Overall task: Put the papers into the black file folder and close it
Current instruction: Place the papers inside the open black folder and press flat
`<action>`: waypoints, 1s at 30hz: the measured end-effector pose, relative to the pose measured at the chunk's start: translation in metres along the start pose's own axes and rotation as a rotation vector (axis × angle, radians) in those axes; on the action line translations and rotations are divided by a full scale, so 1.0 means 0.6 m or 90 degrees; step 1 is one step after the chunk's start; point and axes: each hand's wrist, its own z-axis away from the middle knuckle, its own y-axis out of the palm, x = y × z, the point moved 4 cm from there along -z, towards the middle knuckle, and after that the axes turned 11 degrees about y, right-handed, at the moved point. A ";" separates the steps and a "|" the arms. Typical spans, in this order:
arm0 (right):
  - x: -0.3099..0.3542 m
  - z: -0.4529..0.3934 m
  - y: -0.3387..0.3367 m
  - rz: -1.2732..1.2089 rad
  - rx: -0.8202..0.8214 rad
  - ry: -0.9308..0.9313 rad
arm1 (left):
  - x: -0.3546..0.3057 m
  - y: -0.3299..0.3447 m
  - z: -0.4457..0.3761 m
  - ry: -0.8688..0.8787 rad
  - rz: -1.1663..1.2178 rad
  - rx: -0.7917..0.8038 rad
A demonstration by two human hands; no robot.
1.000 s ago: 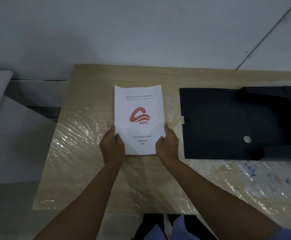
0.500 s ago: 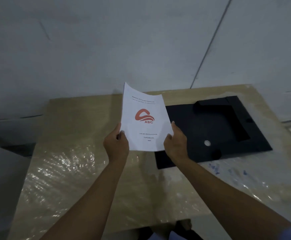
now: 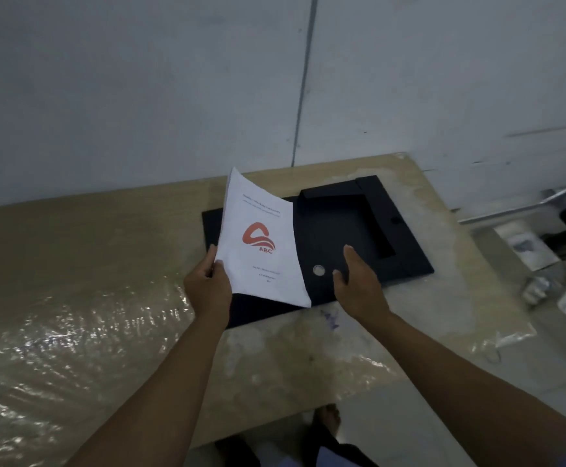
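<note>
The white papers (image 3: 261,241), with a red ABC logo on the top sheet, are lifted and tilted above the left half of the black file folder (image 3: 335,230). My left hand (image 3: 207,284) grips their lower left edge. The folder lies open and flat on the table, with raised flaps along its far and right sides and a round silver snap (image 3: 318,270) near its front. My right hand (image 3: 359,281) hovers open over the folder's front right part, just right of the snap, holding nothing.
The wooden table (image 3: 106,264) is covered in crinkled clear plastic wrap. A grey wall runs right behind it. Off the table's right edge are metal parts and clutter (image 3: 544,251) on the floor. My feet (image 3: 325,419) show below the front edge.
The papers were lifted from the table and carried right, over the folder. My right hand let go of them and moved over the folder. The camera turned to the right.
</note>
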 end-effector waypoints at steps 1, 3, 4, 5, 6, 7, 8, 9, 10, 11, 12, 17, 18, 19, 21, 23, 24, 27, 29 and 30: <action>-0.025 -0.010 -0.012 0.028 0.002 -0.007 | 0.005 0.013 0.005 -0.011 0.009 -0.007; -0.071 -0.031 -0.032 0.095 0.010 -0.023 | 0.013 0.036 0.014 -0.018 0.017 -0.023; -0.092 -0.042 -0.041 0.139 0.018 -0.031 | 0.014 0.046 0.018 -0.017 0.017 -0.030; -0.111 -0.053 -0.048 0.188 0.029 -0.039 | 0.017 0.056 0.021 -0.017 0.020 -0.038; -0.127 -0.063 -0.054 0.236 0.038 -0.046 | 0.020 0.065 0.024 -0.021 0.022 -0.044; -0.142 -0.074 -0.060 0.279 0.045 -0.052 | 0.026 0.074 0.028 -0.029 0.025 -0.049; -0.155 -0.084 -0.066 0.315 0.050 -0.056 | 0.031 0.082 0.033 -0.039 0.022 -0.050; -0.167 -0.093 -0.073 0.341 0.054 -0.056 | 0.039 0.090 0.037 -0.047 0.010 -0.051; -0.180 -0.103 -0.078 0.359 0.058 -0.055 | 0.047 0.095 0.042 -0.051 -0.011 -0.049; -0.192 -0.113 -0.082 0.374 0.060 -0.057 | 0.056 0.100 0.046 -0.053 -0.038 -0.044; -0.203 -0.122 -0.086 0.384 0.060 -0.062 | 0.062 0.104 0.052 -0.052 -0.071 -0.038; -0.237 -0.152 -0.097 0.412 0.046 -0.102 | 0.068 0.125 0.069 0.032 -0.274 0.011; -0.239 -0.155 -0.099 0.409 0.046 -0.104 | 0.068 0.128 0.070 0.057 -0.313 0.020; -0.242 -0.157 -0.100 0.403 0.044 -0.107 | 0.069 0.128 0.069 0.076 -0.341 0.020; -0.248 -0.162 -0.103 0.393 0.041 -0.119 | 0.066 0.125 0.067 0.103 -0.372 0.002; -0.255 -0.163 -0.102 0.390 0.036 -0.133 | 0.067 0.118 0.063 0.123 -0.396 -0.012; -0.259 -0.164 -0.101 0.390 0.029 -0.140 | 0.069 0.117 0.060 0.128 -0.405 -0.013; -0.266 -0.165 -0.097 0.390 0.015 -0.151 | 0.080 0.113 0.054 0.115 -0.408 -0.022; -0.270 -0.166 -0.094 0.390 0.004 -0.155 | 0.084 0.119 0.057 0.097 -0.399 -0.024; -0.271 -0.166 -0.093 0.392 -0.001 -0.157 | 0.085 0.125 0.061 0.087 -0.392 -0.019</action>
